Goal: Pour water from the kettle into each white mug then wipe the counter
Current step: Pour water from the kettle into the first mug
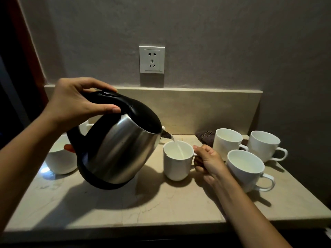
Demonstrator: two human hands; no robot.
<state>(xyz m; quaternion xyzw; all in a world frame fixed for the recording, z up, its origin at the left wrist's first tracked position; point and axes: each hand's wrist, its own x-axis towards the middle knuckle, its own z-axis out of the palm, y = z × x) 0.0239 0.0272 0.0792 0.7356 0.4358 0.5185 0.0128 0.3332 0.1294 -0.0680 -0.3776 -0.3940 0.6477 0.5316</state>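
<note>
My left hand point(78, 102) grips the black handle of a steel kettle point(121, 149), which is tilted to the right above the counter. A thin stream of water runs from its spout into a white mug point(176, 165) at the counter's middle. My right hand point(207, 160) holds that mug by its handle. Three more white mugs stand to the right: one at the back point(226, 142), one at the far right point(265, 147), one nearer me point(246, 169). Another white mug point(60, 158) sits at the left, partly hidden behind the kettle.
A dark folded cloth point(205, 136) lies against the backsplash behind the middle mug. The beige stone counter point(125, 206) ends in a front edge close to me. A white wall socket point(151, 59) is above the backsplash. A bright wet-looking glint shows by the left mug.
</note>
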